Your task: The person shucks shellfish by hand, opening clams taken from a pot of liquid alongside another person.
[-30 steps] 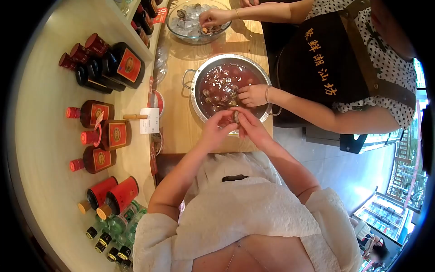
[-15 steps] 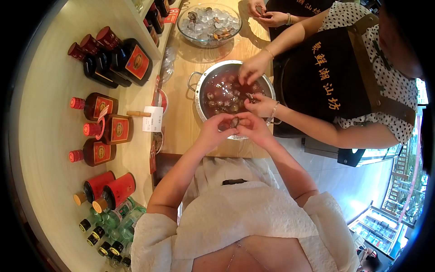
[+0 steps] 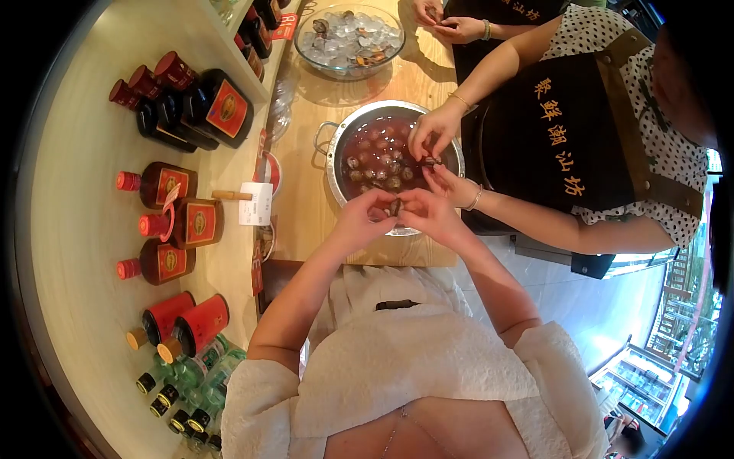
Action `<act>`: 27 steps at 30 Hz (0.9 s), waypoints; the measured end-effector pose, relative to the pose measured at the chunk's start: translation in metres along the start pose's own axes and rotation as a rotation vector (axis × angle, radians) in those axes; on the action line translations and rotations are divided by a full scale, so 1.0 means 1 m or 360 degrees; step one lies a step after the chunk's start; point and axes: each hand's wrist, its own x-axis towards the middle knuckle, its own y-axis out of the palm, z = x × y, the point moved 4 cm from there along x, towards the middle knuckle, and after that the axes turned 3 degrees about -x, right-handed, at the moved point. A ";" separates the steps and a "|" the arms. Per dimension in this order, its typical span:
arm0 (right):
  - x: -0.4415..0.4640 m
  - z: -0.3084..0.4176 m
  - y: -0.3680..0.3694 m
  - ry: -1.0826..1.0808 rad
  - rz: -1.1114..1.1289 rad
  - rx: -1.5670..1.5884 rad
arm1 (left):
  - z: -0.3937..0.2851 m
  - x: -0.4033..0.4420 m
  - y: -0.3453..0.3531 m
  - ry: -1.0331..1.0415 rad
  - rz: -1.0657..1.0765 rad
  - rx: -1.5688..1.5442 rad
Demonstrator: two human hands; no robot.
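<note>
My left hand [image 3: 364, 217] and my right hand [image 3: 430, 215] meet above the near rim of a metal pot [image 3: 333, 173]. Pinched between the fingertips of both is a small dark cockle [image 3: 395, 207]. Reddish liquid fills the pot, with several ridged cockles [image 3: 394, 182] lying in it. Across the pot on the right, a co-worker's two hands [image 3: 433, 135] hold another cockle [image 3: 430, 161] over the liquid. My fingers cover part of my cockle, so I cannot tell whether its shell is parted.
A glass bowl [image 3: 350, 69] of ice with some shells stands behind the pot. Another person's hands [image 3: 453, 27] are at the top. Bottles [image 3: 200, 222] line the shelf on the left, where a white tag [image 3: 255, 203] sticks out toward the table [image 3: 306, 243].
The co-worker's upper hand has left the liquid and joined the other hand at a cockle. My hands stay nearly in place, still holding the cockle.
</note>
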 end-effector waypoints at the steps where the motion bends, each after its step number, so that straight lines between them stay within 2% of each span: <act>1: 0.000 0.003 0.000 -0.0020 -0.0022 0.0031 | -0.001 0.000 0.000 -0.0001 0.0002 0.0000; 6: 0.002 0.000 -0.001 0.0004 -0.0029 -0.0055 | -0.007 0.000 0.001 0.0042 -0.0013 0.0120; 11: 0.003 -0.002 0.001 0.0008 0.0010 -0.0145 | -0.001 -0.002 -0.001 -0.0025 -0.0007 0.0002; 16: 0.003 -0.002 0.006 -0.0033 -0.0019 -0.0487 | 0.001 -0.005 -0.001 -0.0066 0.0017 -0.0020; 22: 0.003 0.001 0.013 -0.0112 -0.0013 -0.0658 | -0.001 -0.009 -0.003 -0.0044 -0.0038 0.0114; 23: 0.004 -0.003 0.011 -0.0113 -0.0013 -0.0657 | 0.001 -0.010 -0.004 -0.0125 -0.0013 0.0029; 25: 0.008 -0.012 0.011 0.0029 0.0237 -0.0195 | 0.004 -0.011 -0.007 -0.0206 0.0013 -0.0054; 27: 0.011 -0.013 0.007 0.0109 0.0333 -0.0035 | 0.009 -0.008 -0.009 -0.0258 0.0092 -0.0244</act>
